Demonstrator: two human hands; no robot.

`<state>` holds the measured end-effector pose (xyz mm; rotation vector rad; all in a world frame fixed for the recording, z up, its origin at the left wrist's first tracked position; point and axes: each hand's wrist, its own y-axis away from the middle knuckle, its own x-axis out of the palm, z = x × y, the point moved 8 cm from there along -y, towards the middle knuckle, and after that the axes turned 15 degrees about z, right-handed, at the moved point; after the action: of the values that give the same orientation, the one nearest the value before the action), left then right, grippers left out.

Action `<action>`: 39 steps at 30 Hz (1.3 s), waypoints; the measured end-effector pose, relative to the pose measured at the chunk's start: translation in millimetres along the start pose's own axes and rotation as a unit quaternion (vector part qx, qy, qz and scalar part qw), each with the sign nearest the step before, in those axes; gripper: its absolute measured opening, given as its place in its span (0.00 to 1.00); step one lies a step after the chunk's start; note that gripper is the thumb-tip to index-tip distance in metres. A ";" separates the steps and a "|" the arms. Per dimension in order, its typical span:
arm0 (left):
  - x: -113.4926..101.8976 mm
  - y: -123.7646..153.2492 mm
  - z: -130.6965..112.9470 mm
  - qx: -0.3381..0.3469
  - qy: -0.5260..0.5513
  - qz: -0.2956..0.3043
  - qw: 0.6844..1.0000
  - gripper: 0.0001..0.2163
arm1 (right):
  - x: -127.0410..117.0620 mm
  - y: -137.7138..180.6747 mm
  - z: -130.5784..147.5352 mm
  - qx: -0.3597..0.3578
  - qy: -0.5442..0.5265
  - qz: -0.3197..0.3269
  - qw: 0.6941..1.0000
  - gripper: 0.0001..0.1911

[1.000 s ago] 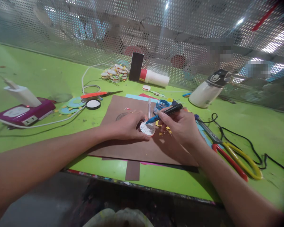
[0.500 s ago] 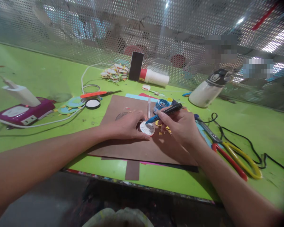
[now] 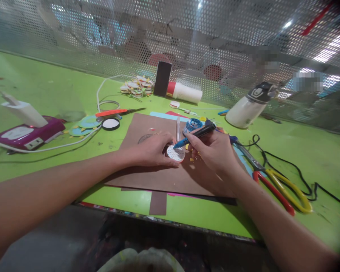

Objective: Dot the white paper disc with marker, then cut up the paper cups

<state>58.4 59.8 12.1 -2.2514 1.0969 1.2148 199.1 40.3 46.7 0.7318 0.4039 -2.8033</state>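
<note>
My left hand (image 3: 152, 151) rests on a brown card sheet (image 3: 158, 177), fingers closed around a small white paper disc (image 3: 176, 153) with marks on it. My right hand (image 3: 215, 151) grips a black marker with a blue tip (image 3: 195, 135), the tip touching the disc's upper edge. A white pen (image 3: 178, 129) and a small blue-rimmed round tin (image 3: 193, 125) lie just behind the disc. Yellow paper scraps are scattered beside my right hand.
Red and yellow-handled scissors (image 3: 274, 185) and a black cable (image 3: 286, 166) lie right. A white bottle (image 3: 249, 106), a lying white tube (image 3: 184, 93), a black box (image 3: 162, 79) and paper discs (image 3: 136, 87) sit by the perforated metal screen. A purple device (image 3: 25, 135) with charger sits left.
Both hands have stayed on the disc; the marker tip shifted slightly left and up along it. The view drifted a little.
</note>
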 end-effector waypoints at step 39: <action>-2.4 0.9 -9.5 0.027 -0.025 0.017 0.999 0.20 | -9.8 7.0 4.5 0.000 0.053 -0.106 0.993 0.17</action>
<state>62.2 54.5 19.6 -2.1587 1.1398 1.2331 207.4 33.7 54.0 0.8906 0.5286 -2.9682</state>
